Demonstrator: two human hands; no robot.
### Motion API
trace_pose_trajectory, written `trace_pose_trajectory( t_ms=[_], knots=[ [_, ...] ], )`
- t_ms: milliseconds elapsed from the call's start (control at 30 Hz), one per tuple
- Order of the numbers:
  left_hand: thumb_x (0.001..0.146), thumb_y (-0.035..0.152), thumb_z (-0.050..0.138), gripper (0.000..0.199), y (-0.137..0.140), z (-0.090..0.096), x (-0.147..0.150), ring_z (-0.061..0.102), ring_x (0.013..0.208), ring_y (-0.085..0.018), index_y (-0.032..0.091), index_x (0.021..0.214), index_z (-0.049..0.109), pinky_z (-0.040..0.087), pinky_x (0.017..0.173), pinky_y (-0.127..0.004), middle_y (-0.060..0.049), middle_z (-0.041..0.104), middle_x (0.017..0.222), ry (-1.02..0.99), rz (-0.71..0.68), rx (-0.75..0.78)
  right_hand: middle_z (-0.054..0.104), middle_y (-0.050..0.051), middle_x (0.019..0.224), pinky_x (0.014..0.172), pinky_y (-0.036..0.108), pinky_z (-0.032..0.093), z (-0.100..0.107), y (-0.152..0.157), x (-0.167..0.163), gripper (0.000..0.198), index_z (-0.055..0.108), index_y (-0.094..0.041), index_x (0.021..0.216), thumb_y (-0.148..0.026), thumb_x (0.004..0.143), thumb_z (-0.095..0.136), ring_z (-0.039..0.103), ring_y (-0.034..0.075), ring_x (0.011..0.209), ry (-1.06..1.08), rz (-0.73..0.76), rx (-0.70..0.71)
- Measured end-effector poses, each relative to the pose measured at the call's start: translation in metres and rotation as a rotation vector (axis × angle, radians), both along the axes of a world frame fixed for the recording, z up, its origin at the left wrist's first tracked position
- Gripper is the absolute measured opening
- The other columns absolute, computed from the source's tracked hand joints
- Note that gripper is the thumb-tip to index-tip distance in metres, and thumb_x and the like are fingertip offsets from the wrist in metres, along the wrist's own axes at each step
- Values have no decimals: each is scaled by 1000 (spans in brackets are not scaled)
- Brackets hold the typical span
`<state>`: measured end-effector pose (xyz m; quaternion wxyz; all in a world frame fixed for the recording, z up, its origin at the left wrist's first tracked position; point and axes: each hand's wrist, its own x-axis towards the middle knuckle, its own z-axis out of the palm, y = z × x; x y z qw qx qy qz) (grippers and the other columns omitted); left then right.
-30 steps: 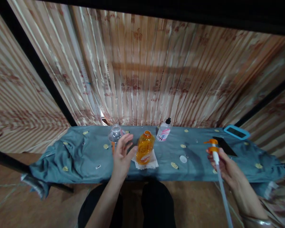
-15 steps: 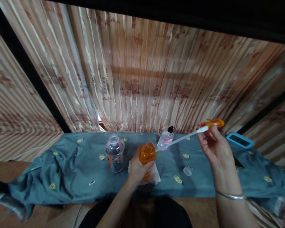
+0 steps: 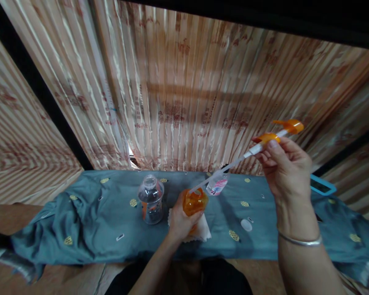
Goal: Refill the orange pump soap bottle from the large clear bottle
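My left hand (image 3: 181,222) is wrapped round an orange see-through bottle (image 3: 195,201) whose mouth is uncovered. Beneath the bottle lies a white cloth or tissue (image 3: 204,231). Up on the right, my right hand (image 3: 285,164) pinches an orange pump head (image 3: 270,138) by its collar. The pump's long pale dip tube (image 3: 223,171) slants down to the left, and its tip is at the bottle's mouth; whether it is inside I cannot tell. A clear plastic bottle (image 3: 151,200) without a cap stands left of my left hand.
A small clear bottle with a pink label (image 3: 217,183) stands behind the tube. On the blue-green cloth-covered table (image 3: 110,221) lie a clear round disc (image 3: 246,225) and a blue-framed device (image 3: 322,185). Striped curtains (image 3: 178,102) hang behind, between dark posts.
My right hand has risen with the pump, so the tube slants more steeply. The tube's tip has shifted from the bottle's right side to its mouth. My left hand keeps its hold.
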<state>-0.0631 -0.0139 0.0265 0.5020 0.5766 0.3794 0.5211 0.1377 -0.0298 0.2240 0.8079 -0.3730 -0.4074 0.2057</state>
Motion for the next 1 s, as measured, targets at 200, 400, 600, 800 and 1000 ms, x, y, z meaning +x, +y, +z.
trace_pose_trajectory(
  t_ms=[200,400,600,800,1000],
  knots=[
    [69,17,84,60,-1,-1,0,72,113,-27,22,123,59,55,104,-44,-8,74,120,-3,-14,14,77,-1,77,58,10,53,-2,0,1,41,75,-22,78,-39,49,98,67,5,61,-29,-29,4],
    [69,18,84,59,-2,0,0,72,113,-28,21,123,61,56,103,-44,-9,74,120,15,-10,8,76,0,79,60,14,56,1,-2,1,37,76,-23,81,-39,53,96,70,10,72,-76,-41,31],
    [68,18,85,59,-1,-1,0,72,111,-29,20,122,61,56,103,-45,-9,75,118,35,6,25,76,-2,83,64,11,55,2,-2,10,34,78,-26,85,-40,59,94,71,8,73,-147,-41,19],
    [69,19,84,62,-2,-2,1,72,112,-28,21,124,57,56,103,-43,-8,73,120,19,-14,-4,78,-1,97,77,19,58,-50,0,-32,31,77,-30,98,-37,70,88,72,10,83,-338,260,-185],
    [72,21,81,56,-2,-4,2,73,107,-25,22,123,57,59,97,-40,-6,74,116,9,-30,10,78,-1,109,92,25,55,-110,-4,-63,31,74,-30,109,-37,79,79,72,14,102,-436,427,-328]
  ],
)
